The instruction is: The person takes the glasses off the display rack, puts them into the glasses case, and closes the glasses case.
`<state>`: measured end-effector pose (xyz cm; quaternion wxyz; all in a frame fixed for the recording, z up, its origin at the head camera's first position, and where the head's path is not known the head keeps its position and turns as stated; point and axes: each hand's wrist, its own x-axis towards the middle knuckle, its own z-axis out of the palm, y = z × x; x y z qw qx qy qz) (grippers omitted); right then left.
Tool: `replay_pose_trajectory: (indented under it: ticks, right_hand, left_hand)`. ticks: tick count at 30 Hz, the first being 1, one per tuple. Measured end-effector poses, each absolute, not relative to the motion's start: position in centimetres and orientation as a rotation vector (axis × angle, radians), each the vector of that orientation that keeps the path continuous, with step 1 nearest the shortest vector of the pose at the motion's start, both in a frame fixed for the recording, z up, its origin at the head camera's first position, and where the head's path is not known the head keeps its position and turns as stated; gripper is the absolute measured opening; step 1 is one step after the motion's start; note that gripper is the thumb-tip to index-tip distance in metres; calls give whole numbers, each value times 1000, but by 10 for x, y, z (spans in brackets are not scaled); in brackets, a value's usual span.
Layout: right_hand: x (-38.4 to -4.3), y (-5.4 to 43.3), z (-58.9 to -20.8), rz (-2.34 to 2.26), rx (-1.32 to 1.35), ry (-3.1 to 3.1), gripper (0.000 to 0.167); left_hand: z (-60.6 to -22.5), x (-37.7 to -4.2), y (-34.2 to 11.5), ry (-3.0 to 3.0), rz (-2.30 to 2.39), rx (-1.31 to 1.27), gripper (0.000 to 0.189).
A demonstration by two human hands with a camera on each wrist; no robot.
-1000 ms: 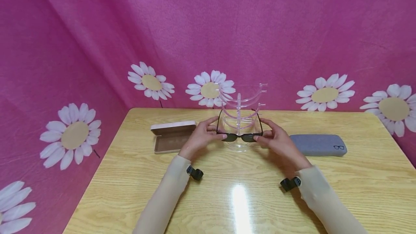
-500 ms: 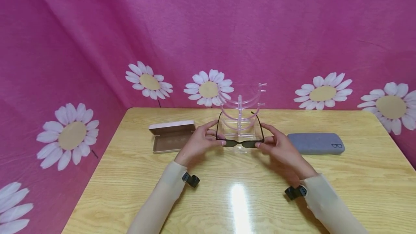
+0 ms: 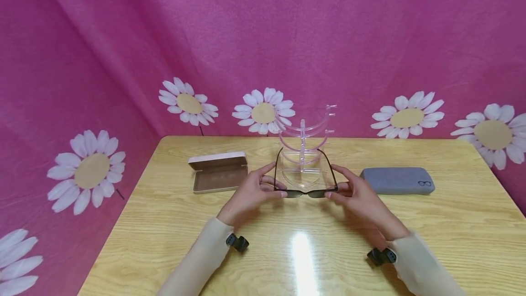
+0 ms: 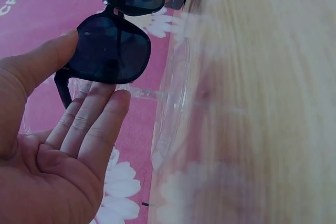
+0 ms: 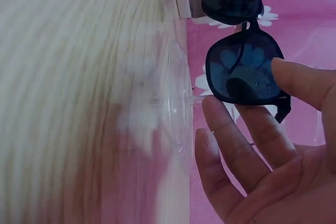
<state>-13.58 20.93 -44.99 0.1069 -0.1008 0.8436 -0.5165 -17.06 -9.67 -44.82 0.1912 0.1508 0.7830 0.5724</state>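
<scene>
Both hands hold a pair of black sunglasses (image 3: 316, 193) with dark lenses, temples unfolded and pointing toward the back. My left hand (image 3: 250, 194) pinches the left end of the frame, thumb on the front and fingers behind. At the other end my right hand (image 3: 359, 198) grips in the same way. The wrist views show each thumb against a dark lens (image 4: 113, 51) near its outer corner. Right behind the sunglasses stands a clear acrylic glasses stand (image 3: 302, 145) with curved tiers; the temples overlap its lower part in the head view.
An open glasses case (image 3: 219, 179) with a brown lining lies left of the stand. A closed grey-blue glasses case (image 3: 396, 181) with a small glasses print lies on the right. The wooden table (image 3: 263, 259) ends at a pink curtain (image 3: 328, 35) with daisies.
Both hands have drawn the sunglasses toward the person, away from the stand. The front of the frame now tilts further, so the lenses look narrower from the head.
</scene>
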Motion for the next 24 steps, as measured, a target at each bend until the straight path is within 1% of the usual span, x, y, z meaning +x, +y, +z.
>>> replay_pose_trajectory:
  ticks: [9, 13, 24]
  right_hand:
    - [-120, 209, -446, -1526, -396, 2496, 83]
    - [-115, 206, -441, -1503, -398, 2509, 82]
    - [-105, 198, -423, -1424, -453, 2637, 79]
  left_hand:
    - [-442, -150, -105, 2177, 1606, 431, 96]
    - [-438, -142, -110, 2171, 1618, 428, 94]
    - [-426, -130, -118, 2158, 1649, 443, 85]
